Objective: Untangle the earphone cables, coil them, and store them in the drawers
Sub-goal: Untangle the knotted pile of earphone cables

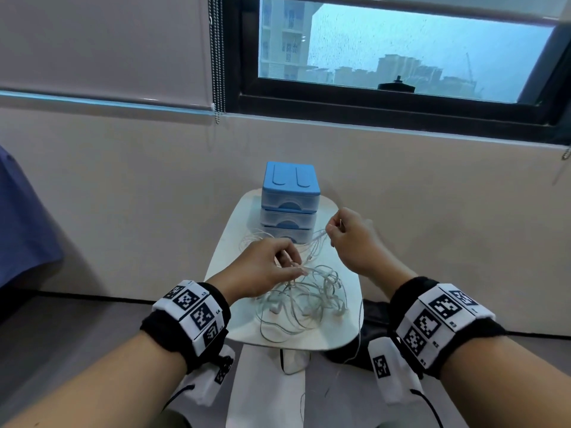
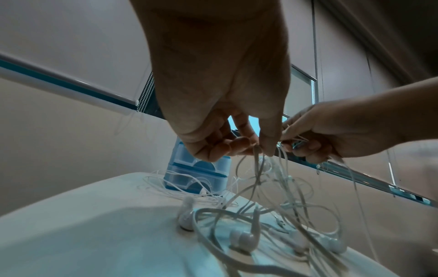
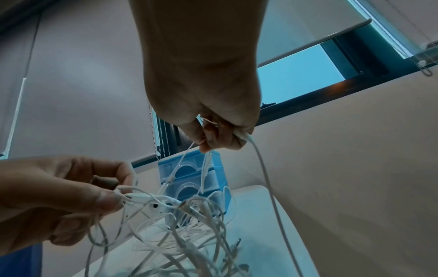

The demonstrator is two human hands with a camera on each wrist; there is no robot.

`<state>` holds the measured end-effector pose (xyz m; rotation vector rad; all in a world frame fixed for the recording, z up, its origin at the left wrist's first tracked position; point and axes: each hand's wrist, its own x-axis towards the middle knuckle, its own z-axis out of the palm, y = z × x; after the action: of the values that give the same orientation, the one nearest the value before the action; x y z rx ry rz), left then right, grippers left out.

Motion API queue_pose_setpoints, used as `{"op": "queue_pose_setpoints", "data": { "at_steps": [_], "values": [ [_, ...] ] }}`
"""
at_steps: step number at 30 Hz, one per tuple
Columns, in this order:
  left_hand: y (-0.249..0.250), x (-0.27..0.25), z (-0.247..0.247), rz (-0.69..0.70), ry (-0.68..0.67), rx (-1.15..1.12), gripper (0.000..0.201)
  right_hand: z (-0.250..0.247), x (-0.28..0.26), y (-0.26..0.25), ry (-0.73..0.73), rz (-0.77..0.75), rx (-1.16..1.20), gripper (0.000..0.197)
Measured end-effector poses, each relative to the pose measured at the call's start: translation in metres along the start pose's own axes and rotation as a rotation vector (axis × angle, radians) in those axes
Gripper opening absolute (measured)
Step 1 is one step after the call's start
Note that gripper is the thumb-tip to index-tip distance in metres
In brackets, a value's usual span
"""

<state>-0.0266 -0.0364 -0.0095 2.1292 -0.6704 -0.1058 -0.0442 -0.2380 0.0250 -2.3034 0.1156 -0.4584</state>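
A tangle of white earphone cables (image 1: pixel 304 299) lies on a small white table (image 1: pixel 247 325), with earbuds (image 2: pixel 244 239) resting on the top. My left hand (image 1: pixel 262 270) pinches a strand of the tangle (image 2: pixel 257 150) between thumb and fingers, just above the pile. Higher and to the right, my right hand (image 1: pixel 349 236) grips other strands (image 3: pixel 208 155) that run down into the tangle. One cable (image 3: pixel 267 178) hangs from that hand over the table's right edge. A blue three-drawer box (image 1: pixel 289 202) stands behind the cables, all drawers closed.
The table stands against a beige wall under a window (image 1: pixel 401 47). A bead chain from the blind (image 1: pixel 217 57) hangs at the left of the window. A dark object (image 1: pixel 374 322) lies on the floor right of the table, and blue fabric (image 1: pixel 21 211) is at far left.
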Motion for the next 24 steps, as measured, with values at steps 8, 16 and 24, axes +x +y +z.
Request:
{"op": "queue_pose_setpoints", "data": {
  "at_steps": [8, 16, 24],
  "values": [
    [-0.006, -0.002, -0.003, -0.024, -0.043, 0.059, 0.012, -0.001, -0.005, 0.007, 0.065, 0.045, -0.041, 0.015],
    [-0.004, 0.0, 0.002, 0.036, -0.017, 0.034, 0.01, 0.01, -0.01, -0.008, -0.016, -0.054, 0.009, 0.014],
    [-0.007, -0.001, 0.005, 0.05, -0.031, 0.031, 0.011, 0.009, -0.01, -0.02, 0.023, -0.052, 0.237, 0.016]
  ]
}}
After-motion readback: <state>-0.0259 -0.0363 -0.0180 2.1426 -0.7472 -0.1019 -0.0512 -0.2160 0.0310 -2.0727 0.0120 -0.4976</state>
